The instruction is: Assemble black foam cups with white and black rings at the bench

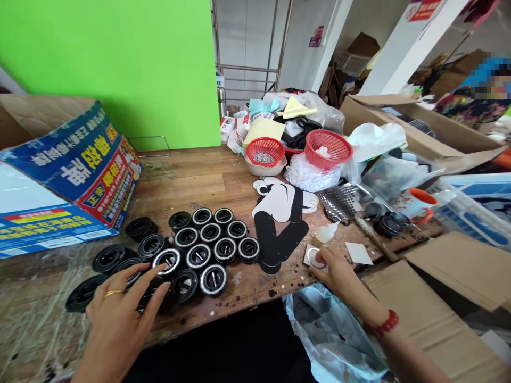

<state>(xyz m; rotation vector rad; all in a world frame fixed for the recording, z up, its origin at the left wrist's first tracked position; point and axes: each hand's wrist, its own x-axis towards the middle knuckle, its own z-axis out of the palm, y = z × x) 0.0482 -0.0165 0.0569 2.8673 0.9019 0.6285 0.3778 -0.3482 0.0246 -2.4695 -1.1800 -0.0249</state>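
Observation:
My left hand (123, 308), a gold ring on one finger, reaches over the cluster of round black pieces on the table. Its fingers are apart; one fingertip lies at a black piece with a white glittery rim (166, 261). Parts of the pieces below the palm are hidden. My right hand (329, 268) pinches the edge of a small white ring (315, 257) over a white square card (308, 261). Just behind it lies a small translucent squeeze bottle (326, 232). Another white card (358, 253) is to the right. A black-and-white cartoon cutout (275, 223) lies between my hands.
A blue printed carton (96, 175) stands at left. Red baskets (265, 151) and plastic bags are at the back. A perforated metal scoop (338, 203), an orange-handled mug (415, 202) and cardboard boxes (423, 314) are at right. A plastic bag (331, 340) hangs below the front edge.

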